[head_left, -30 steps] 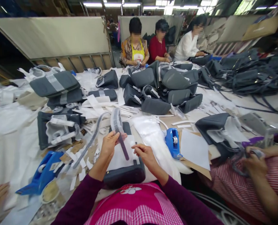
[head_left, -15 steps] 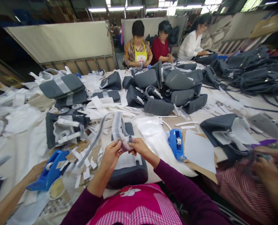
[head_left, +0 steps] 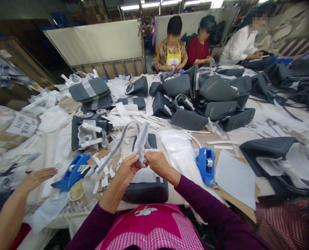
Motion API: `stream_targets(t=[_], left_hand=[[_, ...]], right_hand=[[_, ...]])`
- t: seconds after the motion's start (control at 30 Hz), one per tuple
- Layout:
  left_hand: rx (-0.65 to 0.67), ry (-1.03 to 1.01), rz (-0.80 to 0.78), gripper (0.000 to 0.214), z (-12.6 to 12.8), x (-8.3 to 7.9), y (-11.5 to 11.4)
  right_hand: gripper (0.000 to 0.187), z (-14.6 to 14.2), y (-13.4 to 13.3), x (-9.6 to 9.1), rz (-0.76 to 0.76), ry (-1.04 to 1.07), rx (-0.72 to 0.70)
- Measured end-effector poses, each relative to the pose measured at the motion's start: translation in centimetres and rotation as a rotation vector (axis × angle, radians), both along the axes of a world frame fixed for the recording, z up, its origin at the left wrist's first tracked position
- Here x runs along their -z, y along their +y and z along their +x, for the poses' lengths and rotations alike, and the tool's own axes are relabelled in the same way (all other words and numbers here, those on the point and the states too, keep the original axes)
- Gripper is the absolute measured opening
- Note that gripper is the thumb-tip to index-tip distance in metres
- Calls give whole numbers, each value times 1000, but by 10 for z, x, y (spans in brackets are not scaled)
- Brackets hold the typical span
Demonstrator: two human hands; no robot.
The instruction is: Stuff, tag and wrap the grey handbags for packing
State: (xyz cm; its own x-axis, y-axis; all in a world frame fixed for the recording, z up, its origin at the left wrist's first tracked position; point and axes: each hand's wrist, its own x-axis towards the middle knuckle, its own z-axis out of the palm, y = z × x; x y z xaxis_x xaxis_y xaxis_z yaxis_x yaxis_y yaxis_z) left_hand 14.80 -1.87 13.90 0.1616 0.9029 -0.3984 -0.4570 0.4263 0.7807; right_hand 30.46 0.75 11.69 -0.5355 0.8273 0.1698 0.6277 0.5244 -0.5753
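Observation:
My left hand [head_left: 127, 169] and my right hand [head_left: 157, 162] are closed side by side on the lower end of a grey bag strap [head_left: 141, 141] wrapped in thin plastic. The strap rises from my fingers and arches over to the left. Below my hands lies a dark grey bag [head_left: 147, 189] with white paper on top. Both my sleeves are dark purple.
Blue tape dispensers stand at left [head_left: 71, 172] and right [head_left: 206, 166]. A neighbour's open hand [head_left: 37, 176] rests near the left one. A pile of grey bags [head_left: 203, 97] fills the table's middle, and paper strips [head_left: 102, 173] lie scattered. Three people sit at the far side.
My right hand has come up from the bag to join my left on the strap. The camera has swung left. A neighbour's hand has come in at the left.

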Motion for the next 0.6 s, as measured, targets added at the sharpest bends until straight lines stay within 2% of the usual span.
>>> stream_targets(t=[0.07, 0.13, 0.23, 0.3, 0.37, 0.43, 0.5, 0.6], left_hand=[[19, 30, 42, 28, 2, 0, -3], [-33, 66, 90, 26, 4, 2, -4], [-212, 137, 173, 24, 9, 9, -4], [-310, 230, 224, 24, 13, 15, -4], [-340, 356, 252, 28, 18, 22, -6], [-328, 458, 261, 33, 27, 29, -8], [-305, 491, 261, 36, 37, 33, -11], [-275, 469, 253, 39, 48, 34, -14]], right_hand=[[17, 1, 0, 2, -8, 73, -16], [19, 3, -1, 3, -46, 228, 28], [23, 9, -9, 2, -146, 548, 249], [18, 9, -17, 2, -292, 705, 369], [15, 5, -25, 3, -483, 806, 389], [22, -4, -28, 6, -618, 884, 403], [27, -14, -28, 11, -629, 942, 485], [26, -25, -22, 18, -550, 990, 576]])
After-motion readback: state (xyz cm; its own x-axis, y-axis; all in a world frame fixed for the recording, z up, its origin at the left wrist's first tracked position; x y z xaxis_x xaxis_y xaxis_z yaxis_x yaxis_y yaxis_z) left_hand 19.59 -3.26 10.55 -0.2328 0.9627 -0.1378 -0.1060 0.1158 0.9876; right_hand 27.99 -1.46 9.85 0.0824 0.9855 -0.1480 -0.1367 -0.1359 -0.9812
